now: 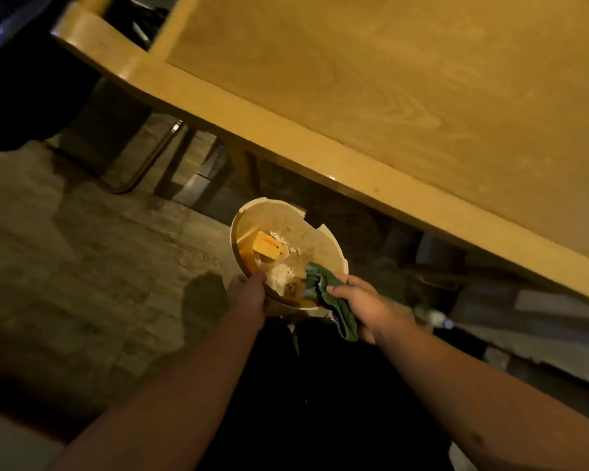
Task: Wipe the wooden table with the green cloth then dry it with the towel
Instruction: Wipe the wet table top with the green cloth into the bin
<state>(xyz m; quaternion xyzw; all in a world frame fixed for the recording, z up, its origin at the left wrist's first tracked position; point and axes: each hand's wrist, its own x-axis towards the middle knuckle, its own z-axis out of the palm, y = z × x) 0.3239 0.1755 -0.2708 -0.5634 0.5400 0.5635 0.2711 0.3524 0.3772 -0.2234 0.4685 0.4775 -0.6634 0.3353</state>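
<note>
Dark green cloth point(330, 297), crumpled and drooping, clenched in right hand point(357, 302) over cracked-rimmed bucket point(320, 232); bucket's near rim gripped by left hand point(247, 295); wooden table point(388, 96) beyond.

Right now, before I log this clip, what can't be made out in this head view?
- Towel: nowhere in the head view.
- Wooden table: cut off by the top and right edges.
- Bin contents: dim and blurred; only a yellow card and pale scraps show.
- Green cloth: partly hidden by the right hand.
- Bin's near rim: covered by the left hand.
</note>
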